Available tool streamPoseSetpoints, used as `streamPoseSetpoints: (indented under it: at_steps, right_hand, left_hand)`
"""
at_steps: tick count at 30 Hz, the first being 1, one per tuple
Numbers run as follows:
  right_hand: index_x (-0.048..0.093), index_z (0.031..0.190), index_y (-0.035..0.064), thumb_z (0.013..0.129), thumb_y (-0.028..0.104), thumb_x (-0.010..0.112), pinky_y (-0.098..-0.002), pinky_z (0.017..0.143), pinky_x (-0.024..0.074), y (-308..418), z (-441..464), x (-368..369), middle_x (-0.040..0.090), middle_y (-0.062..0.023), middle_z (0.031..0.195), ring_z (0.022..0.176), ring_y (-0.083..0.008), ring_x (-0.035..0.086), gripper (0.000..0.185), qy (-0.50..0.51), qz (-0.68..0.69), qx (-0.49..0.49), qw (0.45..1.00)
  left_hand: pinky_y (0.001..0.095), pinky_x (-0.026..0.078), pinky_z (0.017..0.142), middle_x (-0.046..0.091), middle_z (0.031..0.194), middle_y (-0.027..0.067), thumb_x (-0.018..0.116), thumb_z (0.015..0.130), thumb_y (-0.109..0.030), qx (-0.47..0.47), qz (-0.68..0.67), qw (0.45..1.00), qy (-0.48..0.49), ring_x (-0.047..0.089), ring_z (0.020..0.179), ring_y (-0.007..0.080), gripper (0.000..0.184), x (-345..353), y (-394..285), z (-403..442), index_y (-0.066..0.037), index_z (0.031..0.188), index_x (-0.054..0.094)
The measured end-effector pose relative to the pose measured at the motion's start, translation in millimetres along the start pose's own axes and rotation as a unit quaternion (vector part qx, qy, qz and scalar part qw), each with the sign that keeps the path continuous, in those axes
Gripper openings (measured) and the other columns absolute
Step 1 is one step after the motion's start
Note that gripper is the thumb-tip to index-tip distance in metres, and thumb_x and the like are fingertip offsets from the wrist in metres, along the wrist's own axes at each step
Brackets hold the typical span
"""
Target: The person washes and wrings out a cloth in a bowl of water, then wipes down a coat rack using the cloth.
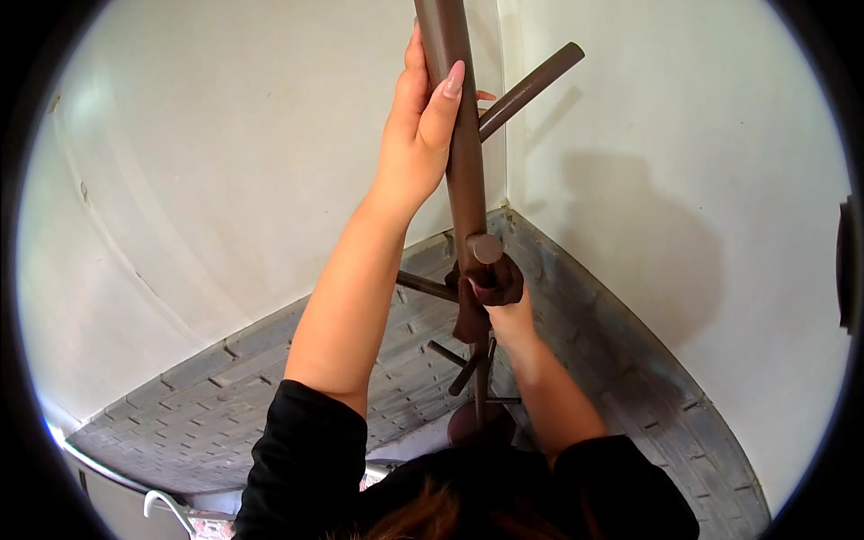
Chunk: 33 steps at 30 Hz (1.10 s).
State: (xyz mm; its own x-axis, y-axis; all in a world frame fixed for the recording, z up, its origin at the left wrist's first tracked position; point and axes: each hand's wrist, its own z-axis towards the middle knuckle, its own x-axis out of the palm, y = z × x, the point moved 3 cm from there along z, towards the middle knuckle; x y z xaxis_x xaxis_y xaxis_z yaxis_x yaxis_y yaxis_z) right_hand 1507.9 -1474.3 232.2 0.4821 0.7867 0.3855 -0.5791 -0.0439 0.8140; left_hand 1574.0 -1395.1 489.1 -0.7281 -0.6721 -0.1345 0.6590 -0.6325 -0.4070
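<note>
A brown coat rack [466, 193] with round pegs stands upright in front of me, near the corner of the walls. High on its pole, my left hand [421, 126] is closed, thumb across the front and a fingertip showing on the far side. Lower down, my right hand [511, 317] holds a dark brown cloth [472, 322] against the pole, just under a peg end [486, 248]. The cloth hides most of the right fingers. Another peg [535, 90] sticks out to the upper right.
Pale walls [225, 162] meet behind the rack, above a grey brick-patterned lower band [297, 378]. The rack's round base [463, 427] shows near my body. At the lower left is a white hook-shaped object [162, 500]. A dark object [846, 265] sits at the right edge.
</note>
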Motion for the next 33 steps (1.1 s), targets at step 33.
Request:
streamPoseSetpoints:
  at_steps: [33]
  right_hand:
    - [0.053, 0.145, 0.0016, 0.106, 0.029, 0.061, -0.0326, 0.103, 0.0462, -26, 6, -27, 0.061, -0.0079, 0.138, 0.124, -0.0185, 0.058, 0.048, -0.121, 0.004, 0.102, 0.987]
  left_hand:
    - [0.0329, 0.056, 0.084, 0.059, 0.135, 0.0109, 0.056, 0.107, -0.028, 0.001, -0.020, 1.000, -0.009, 0.069, 0.095, 0.0169, 0.068, 2, -1, -5, -0.004, 0.162, 0.024]
